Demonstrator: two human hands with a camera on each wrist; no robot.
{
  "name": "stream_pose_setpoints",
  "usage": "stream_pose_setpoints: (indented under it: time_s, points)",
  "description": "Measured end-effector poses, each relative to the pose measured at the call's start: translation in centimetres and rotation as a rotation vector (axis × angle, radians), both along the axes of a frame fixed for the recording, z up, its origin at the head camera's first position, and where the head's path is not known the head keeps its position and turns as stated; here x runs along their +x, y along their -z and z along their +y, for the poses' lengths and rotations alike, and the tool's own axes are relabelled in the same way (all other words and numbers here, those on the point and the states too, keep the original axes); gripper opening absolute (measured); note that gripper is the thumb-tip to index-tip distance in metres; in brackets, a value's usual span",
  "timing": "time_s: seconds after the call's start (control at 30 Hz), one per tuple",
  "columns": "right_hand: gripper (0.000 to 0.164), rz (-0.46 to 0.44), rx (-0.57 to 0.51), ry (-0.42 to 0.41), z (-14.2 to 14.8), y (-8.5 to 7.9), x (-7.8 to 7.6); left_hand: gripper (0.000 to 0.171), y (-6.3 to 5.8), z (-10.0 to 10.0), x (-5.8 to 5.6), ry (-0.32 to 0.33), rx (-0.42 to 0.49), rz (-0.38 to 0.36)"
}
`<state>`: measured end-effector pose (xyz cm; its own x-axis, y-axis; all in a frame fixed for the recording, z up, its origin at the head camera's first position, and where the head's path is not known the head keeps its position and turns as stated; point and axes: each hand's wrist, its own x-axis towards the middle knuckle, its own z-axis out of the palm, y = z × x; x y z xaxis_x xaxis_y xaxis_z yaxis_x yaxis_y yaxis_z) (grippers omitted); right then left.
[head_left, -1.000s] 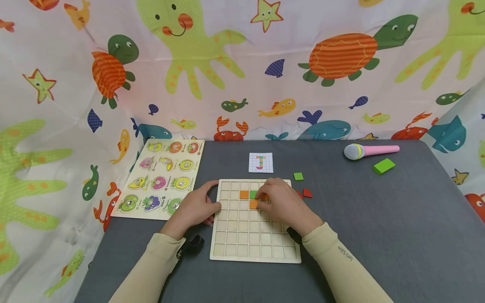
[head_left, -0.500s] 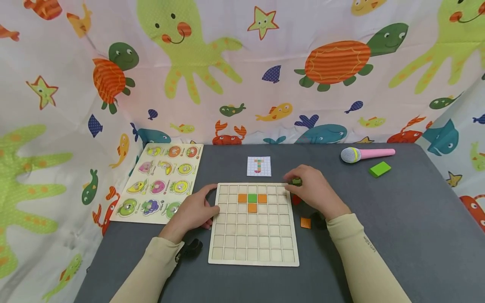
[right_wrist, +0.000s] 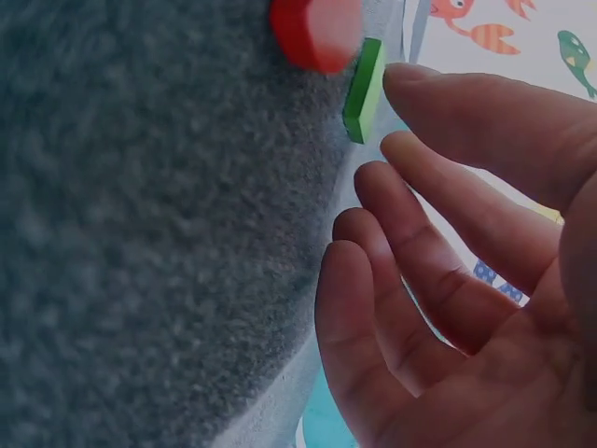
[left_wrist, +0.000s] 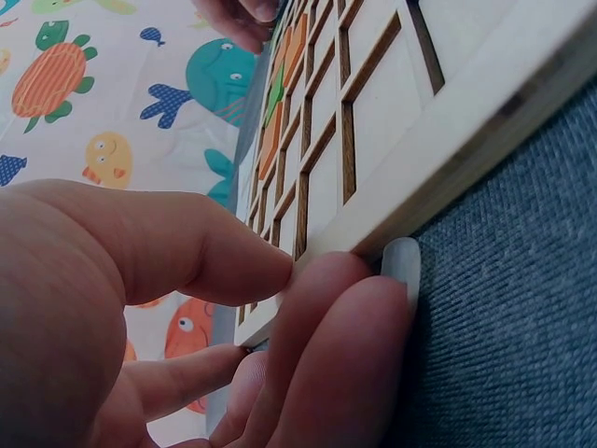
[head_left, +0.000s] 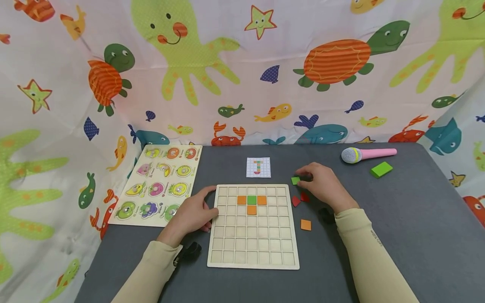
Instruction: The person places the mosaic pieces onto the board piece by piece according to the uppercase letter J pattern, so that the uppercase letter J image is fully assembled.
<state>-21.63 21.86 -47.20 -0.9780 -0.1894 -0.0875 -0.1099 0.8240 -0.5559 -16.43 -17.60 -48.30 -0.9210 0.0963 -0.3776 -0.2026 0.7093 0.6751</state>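
Clearly, the left hand holds the left edge of the wooden grid board, its index finger reaching to the board's far left corner, its thumb on the rim and the other fingers curled beside it. The right hand is loosely open, fingers softly bent and spread a little from the thumb. The thumb tip is at the side of a loose green tile just off the board's far right corner; I cannot tell whether they touch.

The board lies mid-desk, with three orange tiles and one green tile set in its cells. Two red pieces and a loose orange tile lie beside its right edge.

As for writing, the right sleeve carries dark lettering too small to read. The fruit board, toward the desk's far left corner, has illegible tiny print. The card near the far edge shows a coloured figure on a grid.
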Motion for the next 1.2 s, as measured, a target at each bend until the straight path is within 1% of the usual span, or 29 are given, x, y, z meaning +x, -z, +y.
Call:
stream_pose_setpoints:
  time_s: [0.17, 0.47, 0.67, 1.0, 1.1, 1.2]
  points:
    - [0.036, -0.033, 0.007, 0.003, -0.39, 0.15, -0.02, 0.076, -0.26, -0.08, 0.1, 0.001, -0.003, -0.001]
    - [0.031, -0.039, 0.038, 0.011, -0.71, 0.53, -0.07, 0.076, -0.23, -0.21, 0.16, -0.004, 0.002, -0.012]
    - [0.026, -0.051, 0.029, 0.027, -0.45, 0.56, 0.05, 0.076, -0.15, -0.09, 0.07, -0.002, 0.0, -0.019]
    - [0.026, -0.049, 0.011, 0.022, -0.15, 0.52, 0.06, 0.076, -0.1, -0.09, -0.04, 0.003, 0.003, -0.011]
    - [0.026, -0.042, 0.011, 0.019, -0.21, 0.35, 0.25, 0.076, -0.04, -0.08, -0.06, 0.002, 0.001, -0.014]
    - [0.027, -0.042, 0.013, 0.025, -0.47, 0.04, 0.81, 0.076, 0.03, -0.04, -0.13, 0.004, -0.005, -0.01]
